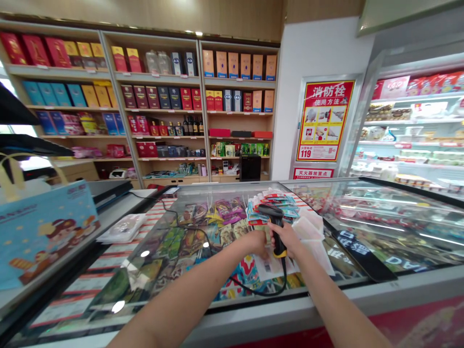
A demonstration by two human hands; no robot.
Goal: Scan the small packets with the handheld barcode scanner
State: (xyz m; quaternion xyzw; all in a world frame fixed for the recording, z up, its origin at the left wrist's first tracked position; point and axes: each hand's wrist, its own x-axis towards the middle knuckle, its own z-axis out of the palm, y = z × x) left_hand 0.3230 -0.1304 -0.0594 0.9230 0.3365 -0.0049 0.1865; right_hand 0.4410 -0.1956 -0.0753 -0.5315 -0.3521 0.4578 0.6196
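Note:
My right hand (286, 237) is wrapped round the grip of a black and yellow handheld barcode scanner (278, 249). The scanner's head tilts up and left, over a pile of small red, white and light-blue packets (273, 203). Its black cable (284, 278) loops down and away to the left. Close beside the scanner, my left hand (257, 241) is bent downward over whitish, see-through packets (308, 241). Its fingertips are mostly hidden, so whether it grips one cannot be made out. All this lies on the glass top of a chest freezer (203, 193).
Coloured frozen packs (188, 239) show through the glass. A black sign strip (364, 256) lies to the right. On the left are clear plastic bags (123, 227) and a blue paper carrier bag (47, 232). Shelves of boxes (163, 99) stand behind, with a lit fridge (416, 130) at right.

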